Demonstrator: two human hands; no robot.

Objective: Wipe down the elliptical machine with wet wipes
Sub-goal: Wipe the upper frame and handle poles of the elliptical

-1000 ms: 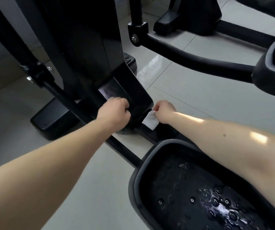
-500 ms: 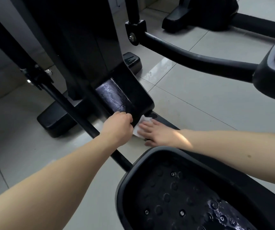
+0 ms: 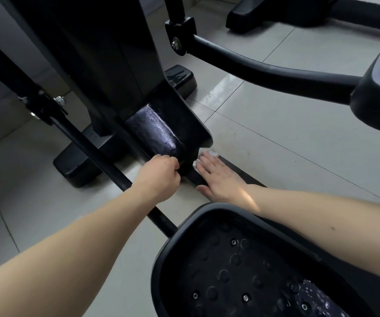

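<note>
The black elliptical machine fills the upper left, and its lower housing shines wet. My left hand curls its fingers over the bottom edge of that housing. My right hand lies flat with straight fingers on the black floor rail. It presses a white wet wipe against the rail right at the housing's lower corner. Most of the wipe is hidden under my fingers.
A black foot pedal with studs and water drops sits just below my arms. A second pedal and its curved arm cross the upper right. A slanted black rod runs past my left wrist. Pale floor tiles surround the machine.
My right hand went from a fist holding the wipe beside the housing to lying flat on the rail with the wipe under its fingers. My left hand slid down the housing to its lower edge.
</note>
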